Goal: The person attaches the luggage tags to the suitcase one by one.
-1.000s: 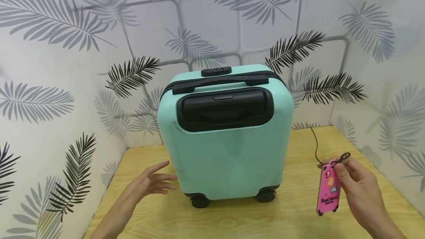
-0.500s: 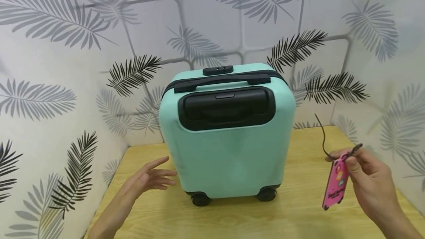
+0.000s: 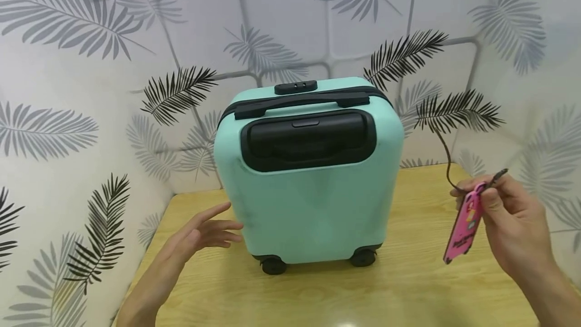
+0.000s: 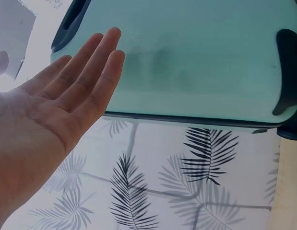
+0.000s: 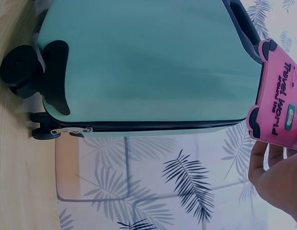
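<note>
A mint-green suitcase (image 3: 313, 211) stands upright on its black wheels, with a black carry handle (image 3: 301, 102) across its top. To its right, my right hand (image 3: 517, 221) pinches a pink luggage tag (image 3: 465, 228) by its top end; a thin dark strap (image 3: 447, 158) sticks up from it. In the right wrist view the tag (image 5: 281, 96) shows printed lettering and black corners. My left hand (image 3: 199, 236) is beside the suitcase's left side, fingers extended, holding nothing. The left wrist view shows that hand (image 4: 66, 96) with its palm visible; whether fingertips touch the shell I cannot tell.
The suitcase stands on a wood-grain table (image 3: 317, 302). Walls with a grey and black feather pattern (image 3: 286, 24) enclose the back and both sides. A black combination lock (image 3: 296, 87) sits on the suitcase top, behind the carry handle.
My right hand has risen and shifted right with the luggage tag, which has turned more edge-on. The strap's free end now points higher. My left hand stays nearly where it was.
</note>
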Action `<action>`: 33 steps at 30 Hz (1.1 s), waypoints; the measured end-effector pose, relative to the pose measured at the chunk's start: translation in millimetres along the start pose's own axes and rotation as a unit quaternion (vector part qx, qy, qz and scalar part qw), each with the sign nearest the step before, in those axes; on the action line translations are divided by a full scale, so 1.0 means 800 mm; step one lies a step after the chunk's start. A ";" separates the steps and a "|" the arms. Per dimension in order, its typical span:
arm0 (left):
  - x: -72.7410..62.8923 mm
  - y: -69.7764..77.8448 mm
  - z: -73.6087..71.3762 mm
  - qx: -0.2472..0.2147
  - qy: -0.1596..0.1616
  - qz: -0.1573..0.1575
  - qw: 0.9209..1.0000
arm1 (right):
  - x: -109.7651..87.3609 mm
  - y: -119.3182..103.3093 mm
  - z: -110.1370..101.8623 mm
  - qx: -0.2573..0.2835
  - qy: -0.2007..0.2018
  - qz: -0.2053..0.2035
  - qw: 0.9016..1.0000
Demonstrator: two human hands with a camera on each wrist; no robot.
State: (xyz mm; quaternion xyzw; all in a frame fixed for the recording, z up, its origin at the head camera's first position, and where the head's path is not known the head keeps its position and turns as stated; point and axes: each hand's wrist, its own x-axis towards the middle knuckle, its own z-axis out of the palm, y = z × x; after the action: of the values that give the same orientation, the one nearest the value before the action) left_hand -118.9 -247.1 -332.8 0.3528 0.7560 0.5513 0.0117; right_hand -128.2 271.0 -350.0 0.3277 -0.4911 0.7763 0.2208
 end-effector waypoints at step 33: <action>0.062 0.053 0.007 0.019 0.038 0.147 0.988 | 0.060 -0.006 0.040 0.080 -0.060 -0.071 0.992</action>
State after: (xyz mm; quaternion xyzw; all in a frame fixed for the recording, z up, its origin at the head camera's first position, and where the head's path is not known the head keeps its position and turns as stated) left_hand -131.8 -209.7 -281.1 0.4391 0.7061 0.5456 -0.1049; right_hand -148.8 244.7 -302.2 0.4241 -0.4149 0.7747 0.2186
